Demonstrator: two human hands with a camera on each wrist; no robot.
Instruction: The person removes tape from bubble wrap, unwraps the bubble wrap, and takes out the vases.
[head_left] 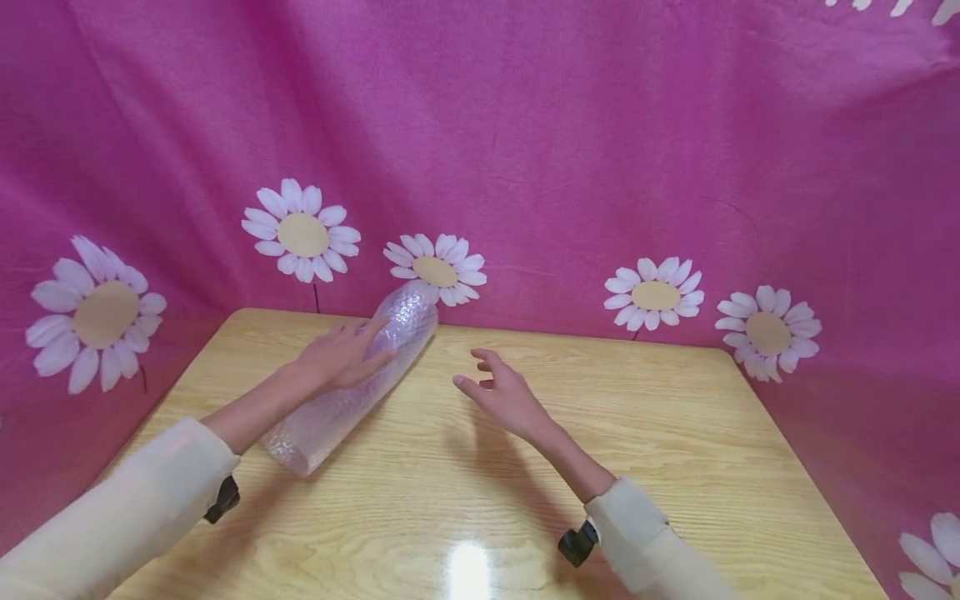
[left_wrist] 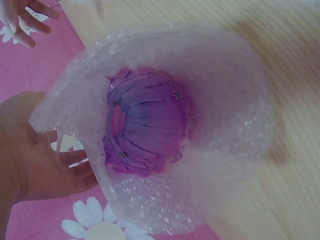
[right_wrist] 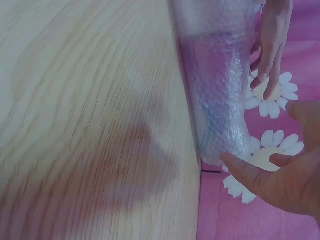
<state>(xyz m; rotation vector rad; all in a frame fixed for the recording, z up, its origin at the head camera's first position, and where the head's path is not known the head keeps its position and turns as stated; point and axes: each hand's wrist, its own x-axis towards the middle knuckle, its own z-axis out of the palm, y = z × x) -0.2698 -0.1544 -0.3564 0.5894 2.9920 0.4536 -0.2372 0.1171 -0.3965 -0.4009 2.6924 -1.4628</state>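
Note:
A roll of clear bubble wrap (head_left: 330, 425) lies slantwise on the left half of the table, wrapped around something purple. Through its near end, the left wrist view shows a round, purple, see-through thing with a ribbed, scalloped edge (left_wrist: 150, 122); its kind is unclear. My left hand (head_left: 337, 358) rests on top of the roll, fingers loosely extended. To the right of the roll, my right hand (head_left: 513, 400) hovers above the table with relaxed, slightly bent fingers, holding nothing. In the right wrist view, the purple colour shows through the wrap (right_wrist: 215, 100).
The light wooden table (head_left: 600, 433) stands against a pink cloth (head_left: 525, 167) printed with white daisies at the back and both sides. The roll's far end reaches near the table's back edge. A dark wrist device (head_left: 577, 543) sits at the right sleeve.

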